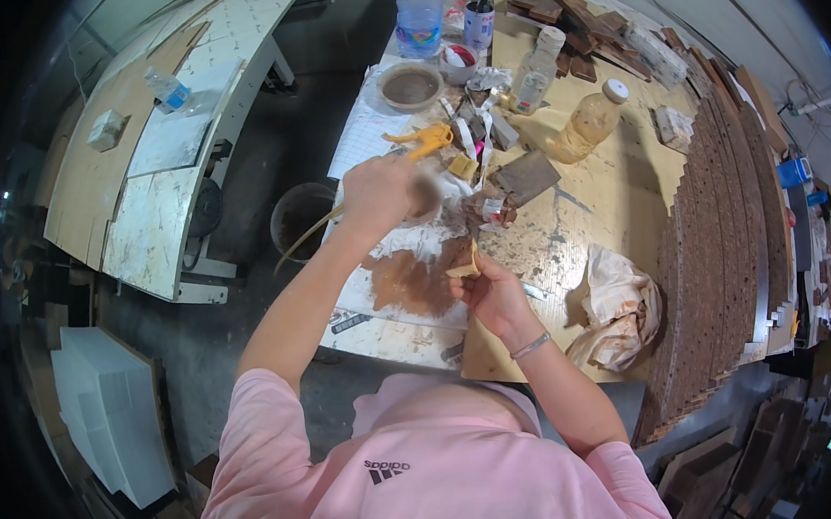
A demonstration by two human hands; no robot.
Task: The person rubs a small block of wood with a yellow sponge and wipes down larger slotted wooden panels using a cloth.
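The right hand (494, 298) has its grip pinched on a small tan piece (466, 265), held near the brown stain (407, 281) on the tabletop (570, 214). The left hand (379, 195) is just beside a yellow-orange tool (427, 141); whether its grip is clamped on anything, I cannot tell

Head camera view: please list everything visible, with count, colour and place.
worktable: 1, yellow and white, centre
side table: 1, mostly white, upper left
small bottle: 1, clear, side table
large bottle: 1, clear bluish, worktable's far end
bowl: 1, grey, worktable's far left
white-capped bottles: 2, clear and yellowish, right of bowl
hand tool: 1, orange-yellow, mid-worktable
wood scraps: several, brown, worktable's far right
boards: many, brown, stacked at right
crumpled cloth: 1, stained white, worktable's near right
bucket: 1, dark, left of worktable
small clutter: uncountable, mixed, mid-worktable
shirt: 1, pink, bottom
left hand: 1, bare, over worktable
right hand: 1, bare, pinching pale yellow piece
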